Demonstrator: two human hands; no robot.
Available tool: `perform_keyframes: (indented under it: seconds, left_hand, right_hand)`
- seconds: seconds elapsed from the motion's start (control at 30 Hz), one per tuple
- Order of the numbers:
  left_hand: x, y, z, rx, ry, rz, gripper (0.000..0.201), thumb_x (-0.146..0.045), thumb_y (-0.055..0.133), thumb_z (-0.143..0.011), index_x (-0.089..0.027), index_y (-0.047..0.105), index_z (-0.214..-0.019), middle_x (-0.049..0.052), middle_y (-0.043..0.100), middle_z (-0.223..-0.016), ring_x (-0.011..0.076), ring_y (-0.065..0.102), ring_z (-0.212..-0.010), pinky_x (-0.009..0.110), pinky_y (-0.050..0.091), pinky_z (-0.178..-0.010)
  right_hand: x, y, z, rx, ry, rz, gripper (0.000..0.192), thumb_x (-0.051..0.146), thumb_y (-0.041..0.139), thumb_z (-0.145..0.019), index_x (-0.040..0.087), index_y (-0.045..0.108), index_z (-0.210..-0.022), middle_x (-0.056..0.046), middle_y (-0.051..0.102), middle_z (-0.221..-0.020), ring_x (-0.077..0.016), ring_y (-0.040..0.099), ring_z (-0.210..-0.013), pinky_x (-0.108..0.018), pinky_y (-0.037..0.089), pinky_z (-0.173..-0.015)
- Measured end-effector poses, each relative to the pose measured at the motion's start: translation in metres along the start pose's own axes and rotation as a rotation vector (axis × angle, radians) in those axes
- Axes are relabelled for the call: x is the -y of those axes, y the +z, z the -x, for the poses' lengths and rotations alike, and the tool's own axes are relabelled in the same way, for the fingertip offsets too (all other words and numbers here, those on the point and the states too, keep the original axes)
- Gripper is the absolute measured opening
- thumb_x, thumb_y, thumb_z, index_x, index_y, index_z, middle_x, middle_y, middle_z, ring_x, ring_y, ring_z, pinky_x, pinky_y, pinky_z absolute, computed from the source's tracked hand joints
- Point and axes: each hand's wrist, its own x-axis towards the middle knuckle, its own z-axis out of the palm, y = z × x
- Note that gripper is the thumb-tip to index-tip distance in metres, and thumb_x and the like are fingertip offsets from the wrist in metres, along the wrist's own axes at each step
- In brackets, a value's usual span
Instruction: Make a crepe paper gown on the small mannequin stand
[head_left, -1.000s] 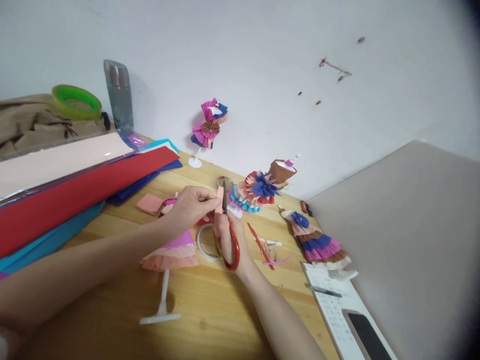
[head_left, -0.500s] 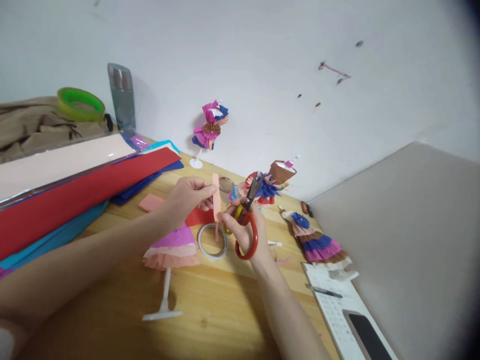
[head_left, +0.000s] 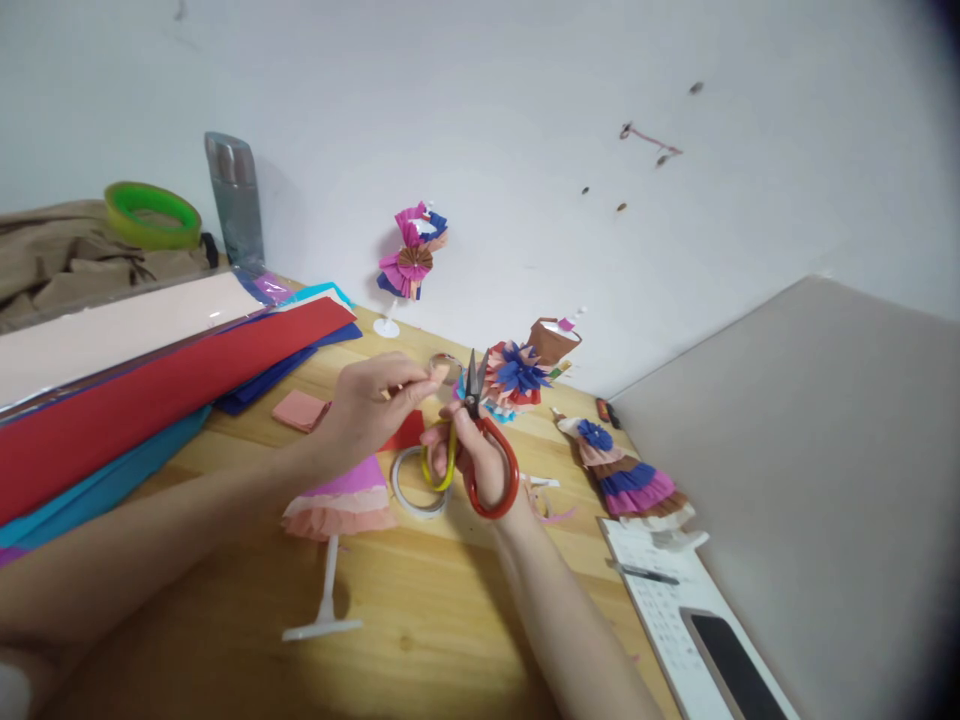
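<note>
My left hand (head_left: 386, 395) pinches a small piece of peach crepe paper (head_left: 440, 372) between thumb and fingertips; most of the paper is hidden or seen edge-on. Close by on the right, my right hand (head_left: 480, 460) grips scissors (head_left: 474, 390) with one red and one yellow handle loop, dark blades pointing up and a little apart. The blades do not touch the paper. Under the hands, a roll of white tape (head_left: 401, 500) and a red paper piece (head_left: 407, 430) rest on the wooden table (head_left: 435, 620). A doll-stand skirt (head_left: 341, 510) in purple and peach layers stands below my left wrist.
Long crepe paper sheets (head_left: 180, 385) lie at the left, with a green tape roll (head_left: 154, 215) and a bottle (head_left: 236, 200) behind. Paper-dressed stands (head_left: 412, 258) and a layered paper dress (head_left: 630, 480) are farther back and right. A phone (head_left: 735, 660) rests on a white board (head_left: 637, 600).
The peach strip, upright before, has turned in my left hand so only a small end shows. The scissors have tilted more upright, with the yellow loop swung lower.
</note>
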Motion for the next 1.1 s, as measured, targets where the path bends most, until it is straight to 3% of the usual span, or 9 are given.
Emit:
perform_keyframes:
  seconds: [0.13, 0.27, 0.43, 0.63, 0.77, 0.93, 1.1]
  left_hand:
    - [0.010, 0.000, 0.003, 0.236, 0.442, -0.203, 0.028, -0.025, 0.046, -0.093, -0.020, 0.067, -0.075, 0.005, 0.072, -0.085, 0.0158, 0.062, -0.079, 0.027, 0.046, -0.075]
    - [0.019, -0.001, 0.003, 0.416, 0.673, -0.298, 0.028, -0.023, 0.042, -0.097, -0.020, 0.066, -0.082, 0.006, 0.070, -0.083, 0.0161, 0.063, -0.081, 0.027, 0.049, -0.078]
    - [0.021, -0.001, 0.002, 0.419, 0.783, -0.370, 0.026, -0.020, 0.041, -0.097, -0.018, 0.065, -0.089, 0.008, 0.069, -0.087, 0.0162, 0.065, -0.086, 0.029, 0.054, -0.083]
    - [0.023, -0.004, 0.000, 0.360, 0.906, -0.392, 0.024, -0.015, 0.041, -0.097, -0.017, 0.065, -0.096, 0.009, 0.071, -0.092, 0.0166, 0.067, -0.092, 0.031, 0.054, -0.090]
    - [0.025, -0.004, -0.001, 0.279, 1.041, -0.430, 0.029, -0.011, 0.037, -0.097, -0.014, 0.063, -0.108, 0.013, 0.072, -0.100, 0.0191, 0.067, -0.100, 0.032, 0.055, -0.092]
    - [0.028, 0.000, 0.000, 0.185, 1.046, -0.362, 0.029, -0.011, 0.038, -0.096, -0.011, 0.061, -0.113, 0.015, 0.073, -0.104, 0.0202, 0.068, -0.101, 0.033, 0.056, -0.091]
    - [0.025, 0.003, 0.005, 0.223, 0.783, -0.151, 0.028, -0.009, 0.043, -0.092, -0.013, 0.067, -0.106, 0.013, 0.074, -0.106, 0.0181, 0.068, -0.101, 0.030, 0.055, -0.090]
  right_hand:
    - [-0.003, 0.002, -0.002, 0.008, 0.052, -0.200, 0.043, 0.057, 0.071, -0.071, 0.020, 0.052, -0.084, 0.003, 0.059, -0.057, -0.0120, 0.052, -0.041, -0.026, 0.044, -0.042]
    - [0.000, 0.001, -0.002, -0.093, 0.051, -0.234, 0.040, 0.033, 0.079, -0.062, 0.022, 0.054, -0.090, 0.007, 0.058, -0.057, -0.0132, 0.056, -0.047, -0.026, 0.047, -0.046]
    - [0.004, 0.001, -0.001, -0.146, 0.031, -0.240, 0.040, 0.025, 0.079, -0.059, 0.022, 0.054, -0.091, 0.005, 0.061, -0.068, -0.0140, 0.061, -0.058, -0.027, 0.051, -0.052]
    - [0.003, -0.004, -0.002, -0.096, 0.012, -0.243, 0.041, 0.029, 0.077, -0.062, 0.023, 0.054, -0.095, 0.006, 0.058, -0.066, -0.0127, 0.054, -0.046, -0.025, 0.044, -0.036]
    - [0.004, -0.006, -0.002, -0.072, 0.010, -0.259, 0.039, 0.029, 0.077, -0.064, 0.023, 0.055, -0.096, 0.004, 0.059, -0.069, -0.0148, 0.058, -0.053, -0.026, 0.048, -0.040]
    - [0.008, -0.006, 0.000, -0.078, -0.018, -0.271, 0.042, 0.030, 0.078, -0.061, 0.024, 0.057, -0.097, 0.004, 0.058, -0.072, -0.0138, 0.058, -0.053, -0.026, 0.047, -0.041]
    - [0.004, -0.008, 0.001, -0.053, -0.056, -0.221, 0.045, 0.028, 0.079, -0.061, 0.025, 0.057, -0.100, 0.005, 0.059, -0.071, -0.0144, 0.059, -0.060, -0.026, 0.049, -0.050]
